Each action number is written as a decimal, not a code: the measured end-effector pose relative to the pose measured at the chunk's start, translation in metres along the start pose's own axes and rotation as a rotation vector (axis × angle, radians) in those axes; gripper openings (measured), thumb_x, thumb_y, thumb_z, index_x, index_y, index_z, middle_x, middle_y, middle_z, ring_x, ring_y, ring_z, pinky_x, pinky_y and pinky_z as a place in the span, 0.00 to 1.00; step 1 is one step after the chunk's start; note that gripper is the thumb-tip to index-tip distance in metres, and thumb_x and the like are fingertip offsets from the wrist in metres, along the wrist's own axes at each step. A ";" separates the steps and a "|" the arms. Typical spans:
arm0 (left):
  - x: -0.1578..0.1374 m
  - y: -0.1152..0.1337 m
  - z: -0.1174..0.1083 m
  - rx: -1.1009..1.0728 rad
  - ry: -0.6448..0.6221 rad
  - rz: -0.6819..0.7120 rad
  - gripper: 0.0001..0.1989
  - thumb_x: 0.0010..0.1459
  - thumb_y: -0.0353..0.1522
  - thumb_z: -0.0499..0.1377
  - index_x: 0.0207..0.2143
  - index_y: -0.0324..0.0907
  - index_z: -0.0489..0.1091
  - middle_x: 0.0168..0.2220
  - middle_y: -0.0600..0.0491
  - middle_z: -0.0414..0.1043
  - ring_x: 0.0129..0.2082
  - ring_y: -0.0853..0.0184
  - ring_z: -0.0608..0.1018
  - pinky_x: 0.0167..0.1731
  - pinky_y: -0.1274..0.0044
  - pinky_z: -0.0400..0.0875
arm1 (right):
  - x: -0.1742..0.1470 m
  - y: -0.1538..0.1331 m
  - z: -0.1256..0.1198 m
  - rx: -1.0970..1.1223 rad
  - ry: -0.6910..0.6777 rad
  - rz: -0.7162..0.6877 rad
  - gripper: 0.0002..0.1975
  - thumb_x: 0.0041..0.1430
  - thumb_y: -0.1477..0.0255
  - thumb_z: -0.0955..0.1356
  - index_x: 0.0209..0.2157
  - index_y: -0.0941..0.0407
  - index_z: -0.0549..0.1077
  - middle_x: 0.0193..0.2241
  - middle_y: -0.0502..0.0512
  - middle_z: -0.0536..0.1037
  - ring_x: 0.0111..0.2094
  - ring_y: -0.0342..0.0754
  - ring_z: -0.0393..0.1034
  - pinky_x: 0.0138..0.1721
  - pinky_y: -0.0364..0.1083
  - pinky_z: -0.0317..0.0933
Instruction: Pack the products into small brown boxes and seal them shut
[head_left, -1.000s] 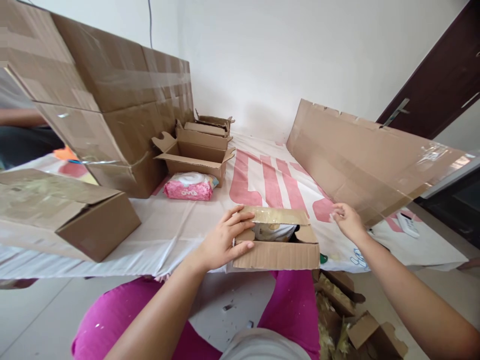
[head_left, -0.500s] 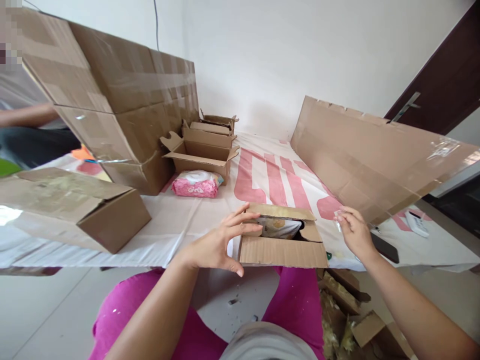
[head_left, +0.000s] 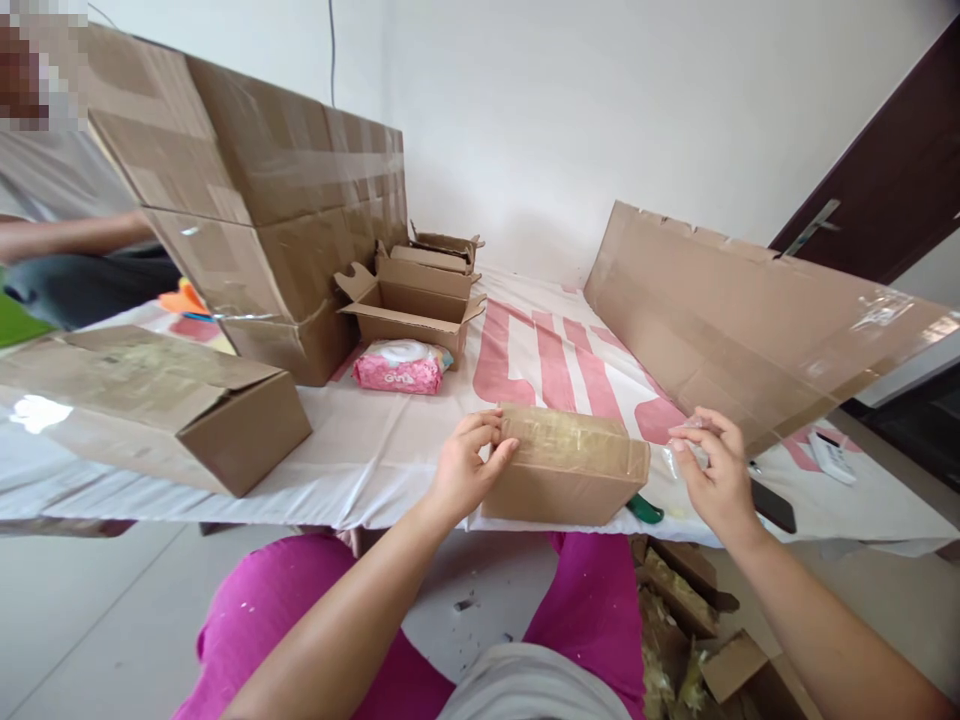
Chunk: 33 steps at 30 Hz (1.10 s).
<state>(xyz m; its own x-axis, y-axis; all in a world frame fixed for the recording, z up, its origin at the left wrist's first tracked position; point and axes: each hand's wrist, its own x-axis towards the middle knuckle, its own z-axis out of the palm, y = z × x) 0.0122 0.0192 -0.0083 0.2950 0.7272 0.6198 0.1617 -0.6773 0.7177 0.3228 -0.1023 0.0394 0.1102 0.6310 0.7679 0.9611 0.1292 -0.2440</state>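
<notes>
A small cardboard box [head_left: 559, 492] stands at the table's front edge, its upper face covered with tape. My left hand [head_left: 469, 462] grips its left end, thumb and fingers at the upper corner. To the right of the box, apart from it, my right hand [head_left: 716, 480] pinches a crumpled bit of clear tape or plastic [head_left: 677, 452]. Between the box and that hand lies a green object [head_left: 646, 510], partly hidden behind the box. A black phone [head_left: 772, 506] rests just beyond my right wrist.
At the left lies a larger closed carton [head_left: 244, 430]. Behind it, tall stacked cartons [head_left: 300, 180] form a wall, with a person beyond. Open boxes [head_left: 412, 305] and a pink wipes pack [head_left: 399, 368] stand mid-table. A cardboard panel [head_left: 735, 320] borders the right; scraps lie below.
The box has been turned: its open flaps and the contents between them faced up before, and a taped face is up now. My left hand has closed on its end.
</notes>
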 end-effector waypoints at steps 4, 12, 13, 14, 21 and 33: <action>0.002 -0.001 0.003 -0.011 0.053 -0.025 0.09 0.58 0.37 0.58 0.27 0.43 0.66 0.35 0.50 0.73 0.48 0.60 0.76 0.49 0.67 0.71 | 0.002 -0.014 -0.006 0.032 -0.062 -0.079 0.09 0.62 0.67 0.64 0.36 0.53 0.75 0.47 0.60 0.74 0.49 0.55 0.69 0.53 0.58 0.62; 0.002 -0.004 0.001 -0.011 0.036 0.008 0.09 0.58 0.37 0.58 0.27 0.43 0.65 0.35 0.50 0.73 0.48 0.60 0.75 0.48 0.67 0.71 | 0.001 -0.044 0.004 0.166 -0.287 -0.172 0.16 0.66 0.71 0.59 0.53 0.51 0.66 0.37 0.55 0.77 0.35 0.47 0.74 0.39 0.48 0.69; 0.001 -0.004 0.001 -0.008 0.033 0.011 0.09 0.58 0.37 0.58 0.27 0.43 0.65 0.35 0.50 0.73 0.48 0.60 0.75 0.48 0.67 0.71 | 0.003 -0.048 0.006 0.145 -0.325 -0.181 0.16 0.66 0.71 0.58 0.53 0.51 0.66 0.37 0.55 0.78 0.35 0.47 0.74 0.38 0.47 0.68; 0.001 -0.004 0.001 -0.005 0.030 0.012 0.09 0.59 0.37 0.58 0.27 0.43 0.65 0.35 0.50 0.73 0.48 0.60 0.75 0.48 0.67 0.71 | 0.006 -0.052 0.008 0.112 -0.353 -0.185 0.15 0.67 0.70 0.57 0.52 0.52 0.67 0.37 0.55 0.78 0.35 0.47 0.74 0.38 0.47 0.68; 0.001 -0.004 0.001 0.004 0.033 0.034 0.10 0.59 0.37 0.57 0.27 0.44 0.64 0.35 0.50 0.73 0.48 0.61 0.75 0.48 0.68 0.71 | 0.021 -0.071 0.025 -0.119 -0.478 -0.272 0.14 0.66 0.63 0.59 0.32 0.53 0.70 0.25 0.52 0.78 0.26 0.48 0.71 0.29 0.46 0.59; -0.001 -0.006 0.003 0.019 0.013 0.068 0.10 0.59 0.39 0.58 0.30 0.43 0.63 0.36 0.49 0.72 0.49 0.59 0.73 0.49 0.66 0.70 | 0.035 -0.099 0.043 -0.301 -0.505 -0.520 0.11 0.63 0.79 0.59 0.30 0.56 0.69 0.32 0.59 0.73 0.37 0.53 0.66 0.39 0.51 0.59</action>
<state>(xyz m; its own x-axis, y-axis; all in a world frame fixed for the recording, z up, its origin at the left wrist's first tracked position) 0.0139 0.0221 -0.0139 0.2933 0.6805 0.6715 0.1595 -0.7274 0.6674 0.2208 -0.0602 0.0651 -0.4320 0.8272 0.3594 0.8929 0.3363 0.2994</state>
